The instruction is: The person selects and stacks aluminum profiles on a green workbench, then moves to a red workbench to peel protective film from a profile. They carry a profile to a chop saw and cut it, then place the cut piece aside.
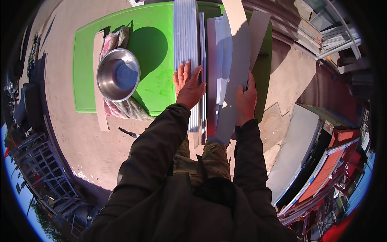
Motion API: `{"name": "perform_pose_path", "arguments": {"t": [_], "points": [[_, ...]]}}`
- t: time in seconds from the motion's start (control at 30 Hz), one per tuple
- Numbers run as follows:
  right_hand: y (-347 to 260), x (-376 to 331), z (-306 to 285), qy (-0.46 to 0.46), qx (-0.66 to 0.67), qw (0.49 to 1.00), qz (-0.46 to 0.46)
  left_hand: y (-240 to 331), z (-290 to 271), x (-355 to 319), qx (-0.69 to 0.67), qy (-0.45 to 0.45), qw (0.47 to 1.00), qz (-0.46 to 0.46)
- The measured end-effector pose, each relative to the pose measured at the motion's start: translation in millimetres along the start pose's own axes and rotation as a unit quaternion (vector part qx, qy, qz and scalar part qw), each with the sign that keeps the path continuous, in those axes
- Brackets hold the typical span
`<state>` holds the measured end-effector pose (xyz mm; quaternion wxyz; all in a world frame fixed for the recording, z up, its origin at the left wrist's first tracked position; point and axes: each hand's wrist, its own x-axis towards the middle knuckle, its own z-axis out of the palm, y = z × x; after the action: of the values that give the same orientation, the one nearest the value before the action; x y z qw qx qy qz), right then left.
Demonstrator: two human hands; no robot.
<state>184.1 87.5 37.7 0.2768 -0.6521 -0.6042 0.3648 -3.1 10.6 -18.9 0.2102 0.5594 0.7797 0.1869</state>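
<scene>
On the green tabletop [85, 56] lies a stack of long, pale ribbed strips [185, 32], running away from me. My left hand [190, 85] rests on the stack with its fingers spread and nothing held. To the right, my right hand [246, 99] grips the edge of a long flat beige strip [238, 52], thumb on its face. That strip is tilted, and its near end reaches down toward my legs. Between my hands lie some more pale flat strips [213, 52]. Another greyish strip [258, 32] sticks out beyond the right hand.
A metal bowl [105, 77] stands on a folded, stained cloth [125, 110] to the left, beside a narrow board [98, 80]. A dark-handled tool [128, 132] shows below the table's near edge. A large grey panel [296, 141] and stacked frames [330, 173] are at the right.
</scene>
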Motion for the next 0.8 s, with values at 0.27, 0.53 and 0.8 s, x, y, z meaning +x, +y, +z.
{"name": "perform_pose_path", "arguments": {"t": [0.27, 0.53, 0.8], "points": [[12.7, -1.1, -0.8, -0.079, -0.011, 0.993, 0.088, 5.0, -2.4, 1.7, -0.018, 0.006, 1.000, 0.009], [-76.3, -20.7, -22.1, 0.000, 0.270, 0.963, -0.006, 2.6, -13.2, -1.9, -0.168, 0.021, 0.986, -0.008], [-109.1, -70.1, 53.6, -0.259, 0.306, 0.914, 0.056, -0.2, -129.3, -2.2, -0.623, 0.013, 0.763, -0.170]]}}
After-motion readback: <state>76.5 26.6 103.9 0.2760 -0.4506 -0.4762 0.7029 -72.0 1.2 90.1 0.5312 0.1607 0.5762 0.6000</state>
